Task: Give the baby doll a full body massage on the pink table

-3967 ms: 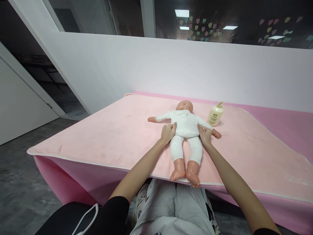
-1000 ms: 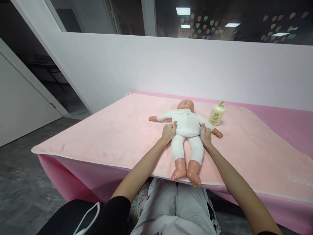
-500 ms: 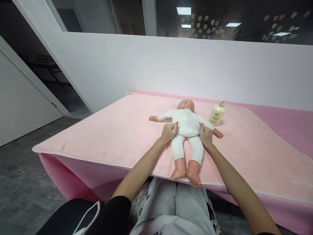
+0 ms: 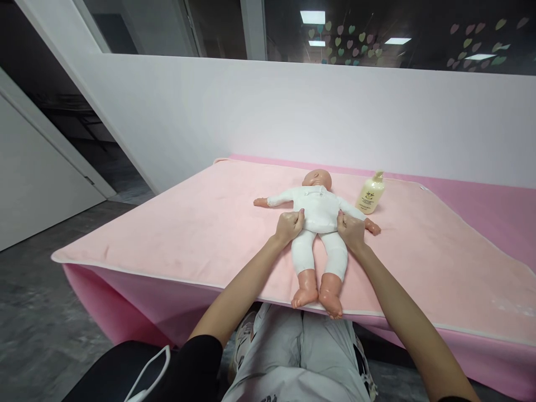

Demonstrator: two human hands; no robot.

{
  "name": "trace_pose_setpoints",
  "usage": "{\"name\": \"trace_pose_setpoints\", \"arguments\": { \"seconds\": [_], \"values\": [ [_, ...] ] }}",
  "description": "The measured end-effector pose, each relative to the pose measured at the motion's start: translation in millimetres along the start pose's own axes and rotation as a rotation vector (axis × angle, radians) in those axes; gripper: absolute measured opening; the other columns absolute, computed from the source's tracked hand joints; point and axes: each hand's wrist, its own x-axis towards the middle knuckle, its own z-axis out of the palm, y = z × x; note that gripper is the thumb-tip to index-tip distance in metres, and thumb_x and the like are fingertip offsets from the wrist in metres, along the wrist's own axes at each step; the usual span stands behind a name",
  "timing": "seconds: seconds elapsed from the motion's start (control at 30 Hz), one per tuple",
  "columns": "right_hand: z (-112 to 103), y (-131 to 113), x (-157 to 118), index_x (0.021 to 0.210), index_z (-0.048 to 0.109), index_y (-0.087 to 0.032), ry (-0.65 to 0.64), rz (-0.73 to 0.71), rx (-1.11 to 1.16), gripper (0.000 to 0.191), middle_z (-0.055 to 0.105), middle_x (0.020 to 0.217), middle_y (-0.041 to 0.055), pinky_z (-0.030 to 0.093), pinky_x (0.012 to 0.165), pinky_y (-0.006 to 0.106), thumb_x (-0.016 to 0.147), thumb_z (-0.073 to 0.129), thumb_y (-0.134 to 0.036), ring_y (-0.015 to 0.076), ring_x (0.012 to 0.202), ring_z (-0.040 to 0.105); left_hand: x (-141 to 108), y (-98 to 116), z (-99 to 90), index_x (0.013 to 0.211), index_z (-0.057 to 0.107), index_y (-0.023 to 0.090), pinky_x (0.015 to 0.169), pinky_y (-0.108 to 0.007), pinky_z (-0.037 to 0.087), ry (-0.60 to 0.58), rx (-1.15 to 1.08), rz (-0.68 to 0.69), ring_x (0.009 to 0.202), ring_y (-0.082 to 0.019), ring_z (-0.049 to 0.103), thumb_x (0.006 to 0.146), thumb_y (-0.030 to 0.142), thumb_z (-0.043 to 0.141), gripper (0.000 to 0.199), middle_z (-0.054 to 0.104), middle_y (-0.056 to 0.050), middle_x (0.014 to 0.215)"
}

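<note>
A baby doll lies on its back, its head toward the wall and its feet at the table's front edge. It wears a white long-sleeved shirt and white pants. My left hand is closed on the shirt's lower edge at the left side of the doll's waist. On the opposite side, my right hand pinches the shirt hem, thumb on top. The doll's arms are spread outward, and its bare feet point toward me.
Behind the doll's right-hand arm stands a pale yellow pump bottle. A pale pink blanket with white edging covers the table over a darker pink cloth. A white wall rises behind the table.
My right hand has shifted slightly left, inward over the shirt's side. My left hand and the doll stay about the same; the whole view has drifted a little.
</note>
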Motion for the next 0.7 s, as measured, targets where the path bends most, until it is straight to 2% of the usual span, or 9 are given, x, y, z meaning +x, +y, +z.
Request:
{"name": "trace_pose_setpoints", "arguments": {
  "seconds": [0.33, 0.53, 0.7],
  "values": [
    [-6.5, -3.1, 0.1, 0.042, 0.024, -0.02, -0.197, 0.22, 0.196, 0.049, 0.035, 0.038, 0.0005, 0.019, 0.049, 0.028, 0.084, 0.031, -0.045, 0.0088, 0.041, 0.027, -0.1, 0.9, -0.3, 0.044, 0.023, 0.019, 0.042, -0.027, 0.019, -0.029, 0.032, 0.022, 0.035, -0.006, 0.022, 0.092, 0.028, 0.033, 0.05, 0.028, 0.004, 0.037],
    [-9.5, -2.8, 0.2, 0.042, 0.028, -0.021, -0.206, 0.341, 0.246, 0.054, 0.04, 0.04, 0.0029, 0.021, 0.049, 0.029, 0.087, 0.024, -0.051, 0.0111, 0.043, 0.031, 0.2, 2.0, -1.2, 0.043, 0.025, 0.019, 0.043, -0.027, 0.02, -0.044, 0.044, 0.02, 0.035, -0.006, 0.024, 0.092, 0.028, 0.033, 0.05, 0.03, 0.004, 0.036],
    [-7.2, -2.8, 0.5, 0.042, 0.028, -0.021, -0.205, 0.325, 0.207, 0.048, 0.038, 0.039, 0.0022, 0.02, 0.049, 0.029, 0.085, 0.03, -0.043, 0.0103, 0.042, 0.029, -0.5, 1.0, -1.2, 0.043, 0.025, 0.019, 0.044, -0.027, 0.02, -0.062, 0.053, 0.018, 0.034, -0.007, 0.025, 0.093, 0.028, 0.03, 0.051, 0.032, 0.003, 0.036]
  ]
}}
